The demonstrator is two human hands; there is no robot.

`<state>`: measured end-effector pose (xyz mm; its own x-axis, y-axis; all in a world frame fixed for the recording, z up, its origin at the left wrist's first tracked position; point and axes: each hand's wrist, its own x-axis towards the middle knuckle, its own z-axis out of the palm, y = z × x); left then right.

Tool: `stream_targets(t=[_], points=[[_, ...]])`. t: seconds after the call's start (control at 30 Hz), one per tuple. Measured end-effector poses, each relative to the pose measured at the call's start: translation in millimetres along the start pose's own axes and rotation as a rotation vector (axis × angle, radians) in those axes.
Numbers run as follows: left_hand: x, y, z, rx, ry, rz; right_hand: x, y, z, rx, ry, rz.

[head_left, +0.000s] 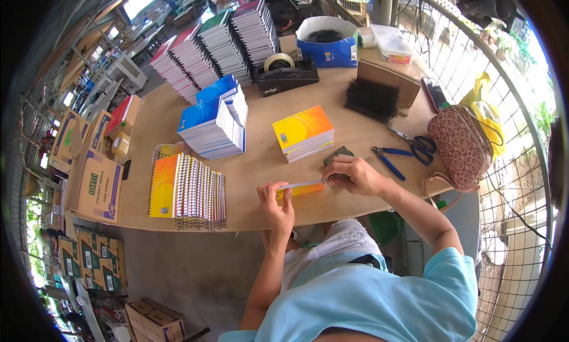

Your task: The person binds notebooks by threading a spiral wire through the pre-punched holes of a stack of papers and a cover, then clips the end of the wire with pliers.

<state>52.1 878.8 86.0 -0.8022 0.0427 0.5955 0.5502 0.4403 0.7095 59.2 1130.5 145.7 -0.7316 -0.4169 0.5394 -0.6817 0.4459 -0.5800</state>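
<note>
Near the table's front edge, my left hand (pixel 277 203) grips a small orange-yellow notebook (pixel 302 190), its page edges turned up. My right hand (pixel 354 175) is closed in a pinch at the notebook's right end; whatever lies between those fingertips is dark and too small to name. Just beyond the right fingers is a small dark green block (pixel 336 155). Blue-handled pliers (pixel 389 161) and dark-handled scissors (pixel 419 148) lie to the right. A stack of orange-yellow notebooks (pixel 303 132) stands ahead of my hands, and a row of wire-bound ones (pixel 189 188) sits to the left.
Blue notebook stacks (pixel 207 126) and tall notebook piles (pixel 214 46) occupy the left and back. Behind are a tape dispenser (pixel 287 75), a blue container (pixel 327 53) and black wire coils (pixel 372 100). A patterned bag (pixel 459 137) sits right; cardboard boxes (pixel 95 185) are left.
</note>
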Motion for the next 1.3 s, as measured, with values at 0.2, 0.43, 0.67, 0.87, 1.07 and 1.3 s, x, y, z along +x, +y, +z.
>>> stream_targets(t=[0.2, 0.43, 0.67, 0.87, 1.07, 1.3], points=[[-1, 3, -1, 0.005, 0.009, -0.014, 3, -12, -6, 0.056, -0.160, 0.202], [0, 2, 1, -0.007, 0.015, 0.033, -1, -18, 3, -0.233, -0.097, 0.156], [-1, 2, 4, -0.028, -0.016, 0.054, -5, -16, 13, -0.333, -0.070, 0.158], [-1, -4, 7, -0.050, -0.033, 0.063, -3, -27, 15, -0.363, -0.118, 0.214], [5, -13, -4, -0.120, -0.105, 0.052, 5, 18, -36, -0.252, -0.295, 0.238], [10, -1, -2, -0.059, -0.166, 0.007, 2, 24, -57, -0.285, -0.502, 0.162]])
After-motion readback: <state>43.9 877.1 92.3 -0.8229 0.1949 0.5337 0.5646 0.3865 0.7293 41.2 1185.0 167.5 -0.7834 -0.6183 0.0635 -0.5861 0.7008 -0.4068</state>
